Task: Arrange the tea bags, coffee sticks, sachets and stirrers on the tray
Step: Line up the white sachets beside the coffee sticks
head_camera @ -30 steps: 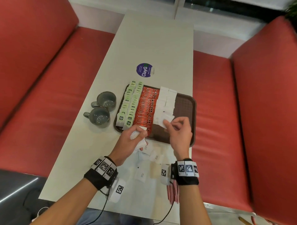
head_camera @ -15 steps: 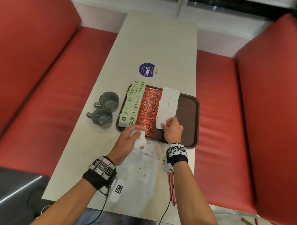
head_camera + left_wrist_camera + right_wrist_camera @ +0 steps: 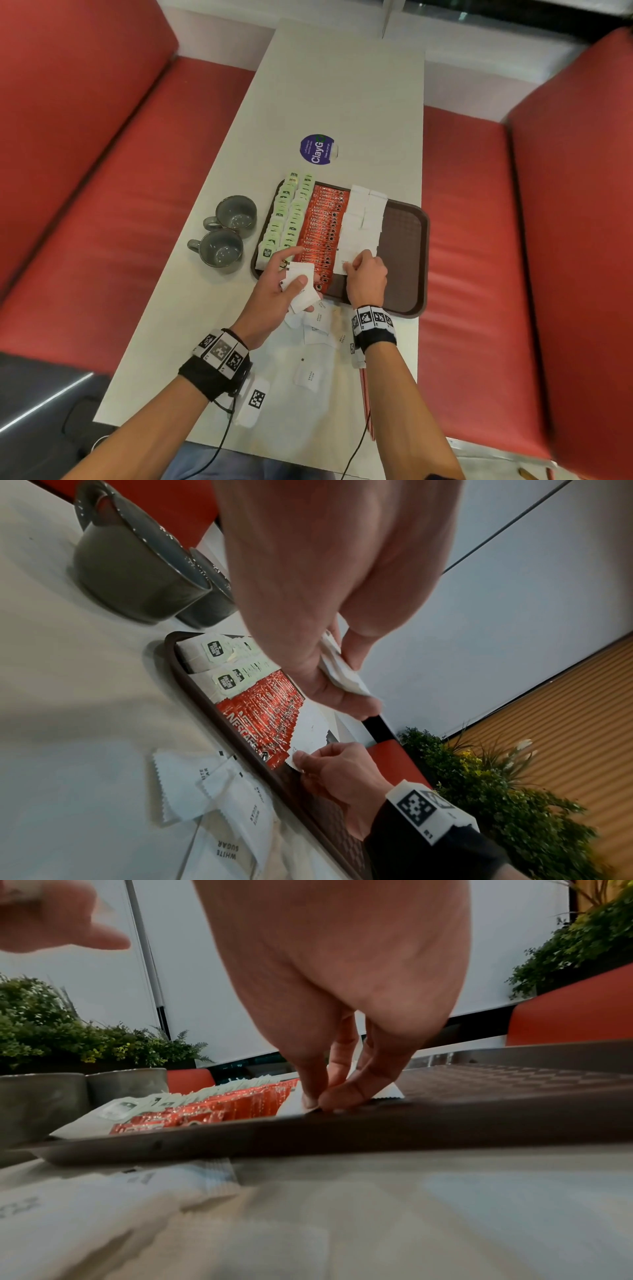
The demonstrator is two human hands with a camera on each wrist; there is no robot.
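Note:
A brown tray [image 3: 404, 240] holds two rows of green tea bags [image 3: 286, 219], a row of red coffee sticks [image 3: 323, 229] and a row of white sugar sachets [image 3: 363, 219]. My right hand [image 3: 366, 277] pinches a white sachet [image 3: 346, 260] at the near end of the white row, low on the tray [image 3: 479, 1118]. My left hand [image 3: 284, 287] holds a small stack of white sachets [image 3: 301, 284] between thumb and fingers just over the tray's near-left corner. Loose sachets [image 3: 318, 325] lie on the table below the tray. Red stirrers [image 3: 366, 394] lie partly hidden under my right forearm.
Two grey mugs [image 3: 222, 236] stand left of the tray. A purple round sticker [image 3: 318, 149] sits beyond it. Red bench seats [image 3: 479, 240] flank the white table [image 3: 342, 85]. The tray's right third is bare.
My right hand has moved forward and down, bringing its sachet onto the near end of the white row. My left hand stays by the tray corner with its stack.

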